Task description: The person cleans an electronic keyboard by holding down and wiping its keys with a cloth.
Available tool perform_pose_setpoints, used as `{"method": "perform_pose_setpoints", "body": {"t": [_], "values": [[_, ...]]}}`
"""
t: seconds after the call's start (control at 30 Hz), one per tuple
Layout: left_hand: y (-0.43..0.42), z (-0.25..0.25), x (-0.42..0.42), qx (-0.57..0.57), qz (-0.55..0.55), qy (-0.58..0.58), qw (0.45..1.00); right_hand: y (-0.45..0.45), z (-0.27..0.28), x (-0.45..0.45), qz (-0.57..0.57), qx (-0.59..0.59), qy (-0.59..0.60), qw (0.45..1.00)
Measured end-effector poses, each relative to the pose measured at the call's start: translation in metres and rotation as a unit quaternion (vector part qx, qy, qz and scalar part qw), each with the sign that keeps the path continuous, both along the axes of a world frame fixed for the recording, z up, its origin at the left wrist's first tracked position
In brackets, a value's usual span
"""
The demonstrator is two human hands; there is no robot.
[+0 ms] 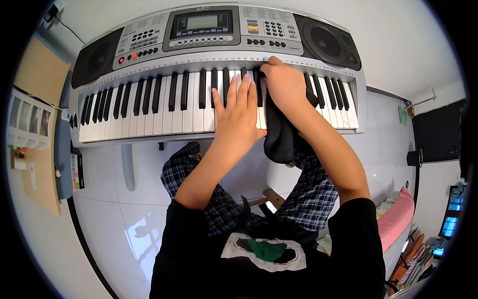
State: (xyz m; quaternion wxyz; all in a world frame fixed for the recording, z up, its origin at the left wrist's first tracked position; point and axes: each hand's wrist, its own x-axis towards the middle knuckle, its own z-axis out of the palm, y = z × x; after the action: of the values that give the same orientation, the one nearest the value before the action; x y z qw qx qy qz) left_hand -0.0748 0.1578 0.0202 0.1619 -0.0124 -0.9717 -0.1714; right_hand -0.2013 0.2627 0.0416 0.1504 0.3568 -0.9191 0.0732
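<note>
Shows a limp, black, sock-shaped piece of fabric [279, 142] beneath the right hand [286, 84] and wrist, draped over the long white plastic keys [172, 119] right of centre and hanging past the front edge of a wide silver-grey electronic keyboard [199, 57]. Seems light, soft and hard to damage, likely to fold or slide; best taken by a bunched handful near the upper end, clear of the dangling part. With the keyboard, apparently rigid and bulky, calls for steadying rather than lifting. Has the right grip curled, with fingertips at the rear of the keys; cannot tell whether closed on the fabric, with the palm side hidden. Has the left hand [236, 117] spread wide, palm down, with nothing visible in hold, fingers laid over white keys and narrow black keys [172, 92], thumb pointing towards the fabric. Farther out, shows dark checked cloth trousers [311, 199] and a pale tiled floor [104, 219]
</note>
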Motion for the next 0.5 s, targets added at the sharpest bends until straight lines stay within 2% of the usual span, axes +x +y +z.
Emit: {"method": "perform_pose_setpoints", "body": {"t": [0.07,0.3,0.37,0.5], "values": [[0.0,-0.003,0.001,0.004,0.002,0.015,1.0,-0.004,-0.003,-0.001,-0.014,0.004,0.03,0.999],[-0.001,-0.001,0.001,0.007,0.014,0.028,1.0,-0.006,0.001,-0.002,-0.023,0.027,0.006,0.999],[-0.002,-0.002,0.0,0.014,0.01,0.027,0.999,-0.003,0.009,-0.001,-0.015,0.007,-0.053,0.998],[-0.003,-0.004,-0.001,0.008,0.011,0.031,0.999,0.012,0.015,0.009,0.011,0.008,-0.083,0.996]]}}
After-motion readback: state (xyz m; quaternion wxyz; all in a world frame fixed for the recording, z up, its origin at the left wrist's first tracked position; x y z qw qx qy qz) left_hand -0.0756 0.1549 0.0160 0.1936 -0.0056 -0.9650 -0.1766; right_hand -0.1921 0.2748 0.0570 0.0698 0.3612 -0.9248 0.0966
